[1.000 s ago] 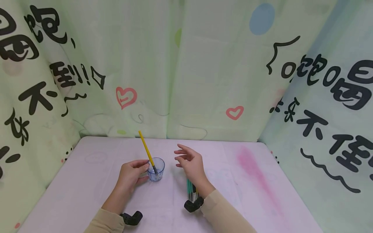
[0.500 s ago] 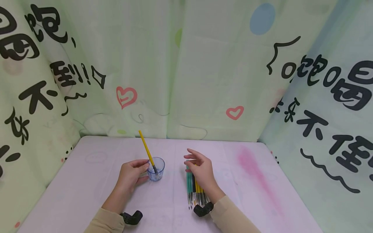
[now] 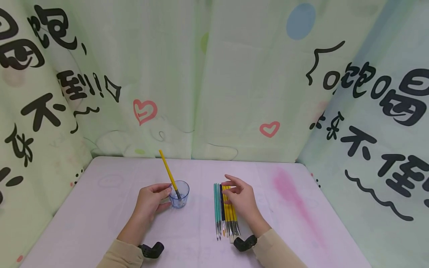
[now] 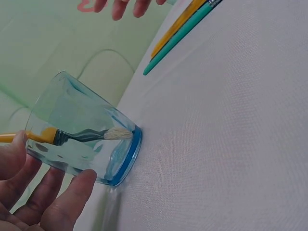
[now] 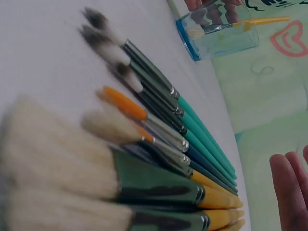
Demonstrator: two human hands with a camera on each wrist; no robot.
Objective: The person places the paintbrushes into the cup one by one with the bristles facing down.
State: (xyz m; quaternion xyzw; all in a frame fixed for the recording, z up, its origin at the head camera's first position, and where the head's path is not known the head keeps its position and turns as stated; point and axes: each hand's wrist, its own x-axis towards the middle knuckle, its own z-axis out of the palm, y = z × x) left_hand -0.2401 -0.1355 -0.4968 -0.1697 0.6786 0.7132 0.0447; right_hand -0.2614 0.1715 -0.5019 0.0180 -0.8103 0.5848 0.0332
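Observation:
My left hand (image 3: 151,201) holds a clear bluish plastic cup (image 3: 183,204) by its left side, upright on the table. In it leans a yellow-handled paintbrush (image 3: 166,166), bristles down; the left wrist view shows its pale bristles (image 4: 118,134) near the cup's blue base. The left thumb (image 4: 14,156) lies by the rim beside the handle. To the right of the cup, a row of paintbrushes (image 3: 218,214) with teal, dark and yellow handles lies side by side, bristles toward me. Over the yellow handles is my right hand (image 3: 244,199), fingers loosely bent, holding nothing. It hides some handles.
A pale pinkish cloth (image 3: 110,212) covers the table, with a pink streak (image 3: 291,193) on the right. Light green curtains (image 3: 231,85) printed with black characters and hearts hang close behind the table and along both sides.
My right hand has moved right and slightly nearer me, from beside the cup across the row of paintbrushes, uncovering most of them. The left hand, cup and leaning brush have stayed put.

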